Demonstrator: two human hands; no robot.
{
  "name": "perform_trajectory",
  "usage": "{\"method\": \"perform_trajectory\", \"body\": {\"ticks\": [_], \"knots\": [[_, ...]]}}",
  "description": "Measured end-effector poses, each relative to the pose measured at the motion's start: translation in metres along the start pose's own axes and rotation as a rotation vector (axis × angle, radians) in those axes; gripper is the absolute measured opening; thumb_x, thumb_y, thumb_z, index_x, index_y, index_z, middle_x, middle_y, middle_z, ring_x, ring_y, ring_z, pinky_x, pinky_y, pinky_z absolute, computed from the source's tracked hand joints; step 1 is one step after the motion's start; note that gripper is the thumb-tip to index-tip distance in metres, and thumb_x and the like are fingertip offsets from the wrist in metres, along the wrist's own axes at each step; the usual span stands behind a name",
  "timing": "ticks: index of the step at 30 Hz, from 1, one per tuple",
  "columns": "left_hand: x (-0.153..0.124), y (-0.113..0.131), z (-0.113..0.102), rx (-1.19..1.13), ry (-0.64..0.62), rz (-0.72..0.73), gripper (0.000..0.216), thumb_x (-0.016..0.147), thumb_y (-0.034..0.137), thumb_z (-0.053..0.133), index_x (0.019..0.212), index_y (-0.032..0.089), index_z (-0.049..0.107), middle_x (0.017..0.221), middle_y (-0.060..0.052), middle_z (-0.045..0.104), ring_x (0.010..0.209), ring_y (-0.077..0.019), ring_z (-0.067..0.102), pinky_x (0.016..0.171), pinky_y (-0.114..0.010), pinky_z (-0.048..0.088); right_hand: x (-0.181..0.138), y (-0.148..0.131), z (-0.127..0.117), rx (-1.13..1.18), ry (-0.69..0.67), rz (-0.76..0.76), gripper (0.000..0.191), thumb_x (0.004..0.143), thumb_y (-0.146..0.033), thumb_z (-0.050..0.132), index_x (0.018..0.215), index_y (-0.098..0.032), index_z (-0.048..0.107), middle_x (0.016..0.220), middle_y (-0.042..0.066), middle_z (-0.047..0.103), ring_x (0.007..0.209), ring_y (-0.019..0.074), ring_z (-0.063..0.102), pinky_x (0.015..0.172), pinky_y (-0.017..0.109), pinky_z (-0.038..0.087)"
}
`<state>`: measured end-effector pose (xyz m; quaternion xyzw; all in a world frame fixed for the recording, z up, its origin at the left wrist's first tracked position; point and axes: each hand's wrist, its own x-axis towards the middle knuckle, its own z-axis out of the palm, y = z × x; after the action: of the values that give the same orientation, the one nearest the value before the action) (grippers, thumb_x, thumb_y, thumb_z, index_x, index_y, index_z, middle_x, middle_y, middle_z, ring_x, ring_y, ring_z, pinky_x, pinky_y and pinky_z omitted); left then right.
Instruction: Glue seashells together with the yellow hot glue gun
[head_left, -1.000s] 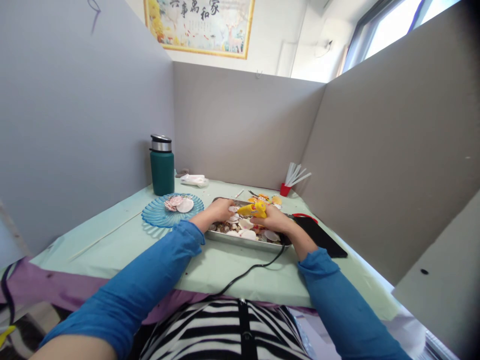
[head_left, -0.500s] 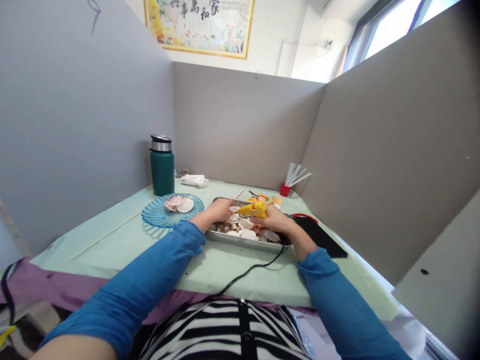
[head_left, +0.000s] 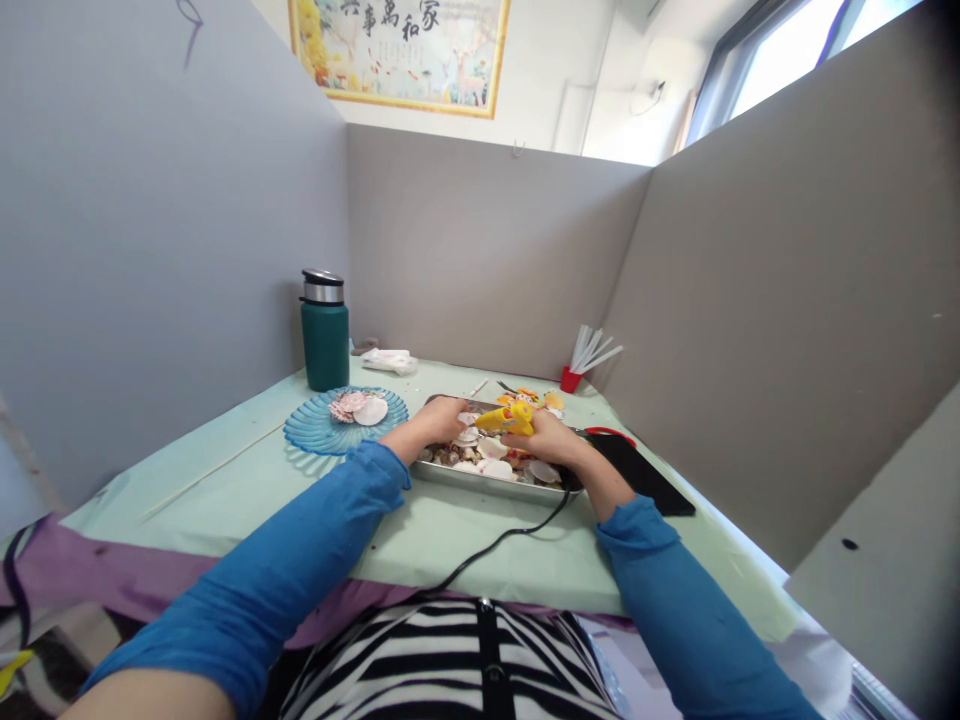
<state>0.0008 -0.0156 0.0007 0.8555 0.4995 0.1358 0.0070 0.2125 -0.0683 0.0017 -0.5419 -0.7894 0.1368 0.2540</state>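
Note:
A yellow hot glue gun (head_left: 510, 416) is in my right hand (head_left: 546, 438), with its nozzle pointing left toward my other hand. My left hand (head_left: 444, 420) is closed over the left part of a metal tray (head_left: 480, 481), pinching what looks like a pale shell (head_left: 468, 419); the fingertips are partly hidden. Loose white and brown seashells (head_left: 491, 467) fill the tray beneath both hands. From the glue gun a black cord (head_left: 499, 540) runs over the near rim and across the table toward my body.
A blue glass plate (head_left: 304, 425) with several shells stands left, before a green bottle (head_left: 325, 345). Behind the tray lie orange shells (head_left: 553, 400). A red cup (head_left: 571, 379) holds glue sticks (head_left: 592, 348). A black flat board (head_left: 649, 475) lies right. Grey partitions (head_left: 487, 240) enclose the table.

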Motion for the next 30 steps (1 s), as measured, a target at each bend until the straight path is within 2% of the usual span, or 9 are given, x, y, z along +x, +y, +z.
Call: {"method": "perform_trajectory", "body": {"ticks": [6,30], "knots": [[-0.0015,0.0014,-0.0020,-0.007,-0.007,-0.010,0.037,0.077,0.024,0.055,0.113,0.018,0.062,0.114,-0.008,0.065,0.105,-0.0212,0.060,0.089,-0.027,0.046,0.0002,0.0001,-0.0003,-0.009,0.015,-0.037,0.031,0.073,-0.038,0.061,0.094,-0.015,0.067,0.082,0.003,0.068,0.071,0.0163,0.060,0.061,0.022,0.044],[0.0011,-0.0004,0.0008,-0.015,-0.002,0.001,0.036,0.076,0.023,0.056,0.111,0.018,0.064,0.112,-0.009,0.066,0.103,-0.0215,0.061,0.087,-0.026,0.047,-0.0003,0.0000,0.0007,0.027,-0.005,0.016,0.028,0.073,-0.036,0.063,0.090,-0.015,0.066,0.080,0.003,0.068,0.069,0.0155,0.060,0.061,0.023,0.044]]}}
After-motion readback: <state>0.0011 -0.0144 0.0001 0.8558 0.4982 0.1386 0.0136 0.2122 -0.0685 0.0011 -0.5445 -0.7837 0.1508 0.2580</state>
